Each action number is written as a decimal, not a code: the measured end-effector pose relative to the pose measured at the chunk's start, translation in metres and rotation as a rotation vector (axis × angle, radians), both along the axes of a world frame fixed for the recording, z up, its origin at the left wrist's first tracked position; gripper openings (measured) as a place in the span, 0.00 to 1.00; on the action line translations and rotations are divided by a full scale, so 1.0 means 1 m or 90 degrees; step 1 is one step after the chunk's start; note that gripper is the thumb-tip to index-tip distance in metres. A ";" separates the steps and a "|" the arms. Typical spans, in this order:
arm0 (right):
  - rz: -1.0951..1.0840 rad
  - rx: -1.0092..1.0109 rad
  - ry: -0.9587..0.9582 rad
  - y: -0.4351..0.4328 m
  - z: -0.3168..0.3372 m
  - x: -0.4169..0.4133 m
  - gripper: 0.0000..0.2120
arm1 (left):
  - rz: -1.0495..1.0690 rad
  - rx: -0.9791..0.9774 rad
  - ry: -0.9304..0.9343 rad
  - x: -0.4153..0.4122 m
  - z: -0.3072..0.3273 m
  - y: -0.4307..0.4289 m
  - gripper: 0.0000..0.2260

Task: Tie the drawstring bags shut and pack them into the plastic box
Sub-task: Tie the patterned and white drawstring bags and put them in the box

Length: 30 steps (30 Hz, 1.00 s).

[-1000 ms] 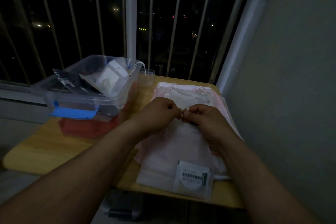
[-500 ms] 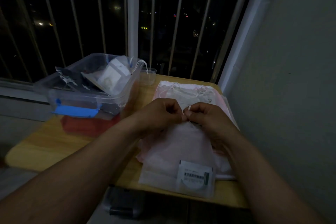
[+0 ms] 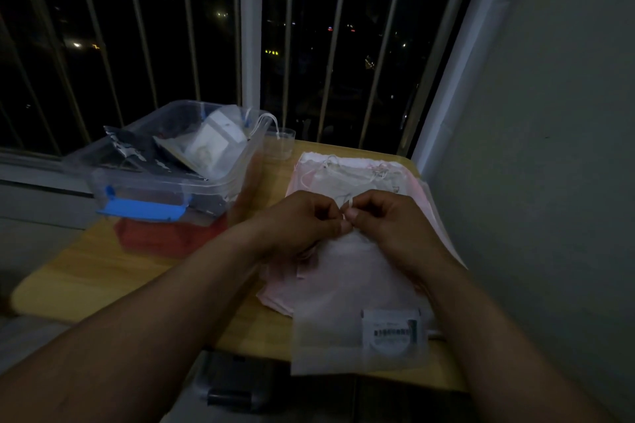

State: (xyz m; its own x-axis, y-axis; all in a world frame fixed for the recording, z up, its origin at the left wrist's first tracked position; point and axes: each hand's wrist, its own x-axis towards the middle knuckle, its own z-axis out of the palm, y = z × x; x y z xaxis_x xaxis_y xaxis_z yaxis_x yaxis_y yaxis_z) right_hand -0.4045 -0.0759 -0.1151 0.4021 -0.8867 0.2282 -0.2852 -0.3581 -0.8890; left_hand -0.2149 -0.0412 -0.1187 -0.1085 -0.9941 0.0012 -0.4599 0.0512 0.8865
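- Drawstring bags [image 3: 409, 182], pale pink and white, lie in a flat stack over the right half of a small wooden table [image 3: 86, 271] set against a barred window [image 3: 330, 45], with night-time city lights beyond.
- A clear plastic box [image 3: 165, 189] with a blue latch [image 3: 141, 209] stands open at the left of the table, well apart from the stack. It already holds at least one white bag [image 3: 209, 144] whose cord loops over the far rim, along with some darker packets. Something red [image 3: 165, 237] lies under the box.
- A sheer white bag [image 3: 343, 285] lies on top of the stack at lower centre, its bottom edge hanging over the near edge of the table. A barcoded sachet [image 3: 391, 330] shows through its lower right corner.
- The left hand [image 3: 302, 220] and right hand [image 3: 385, 216] meet at the gathered mouth of this bag at centre frame, fingers curled and fingertips touching.
- Both hands pinch the thin white cord [image 3: 347, 204], a short loop of which rises between them.
- The step in hand appears to be the tying of this bag. Whether a knot has formed cannot be told in the dim light.
- The next move likely calls for drawing the cord ends apart to cinch the knot, then carrying the bag left into the box. Most of the stack looks yet to be tied.
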 end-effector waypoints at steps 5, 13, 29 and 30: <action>-0.013 -0.093 0.074 0.001 0.000 0.005 0.07 | 0.008 -0.037 -0.009 0.000 -0.004 -0.005 0.12; -0.061 -0.227 0.106 0.006 -0.008 0.018 0.05 | 0.034 -0.151 -0.141 -0.007 -0.007 -0.006 0.08; -0.112 0.036 -0.045 -0.008 -0.010 0.005 0.07 | 0.126 -0.110 0.049 0.002 0.003 -0.005 0.12; -0.129 0.028 -0.032 -0.009 -0.010 0.006 0.07 | 0.143 -0.120 0.018 0.002 0.002 -0.005 0.12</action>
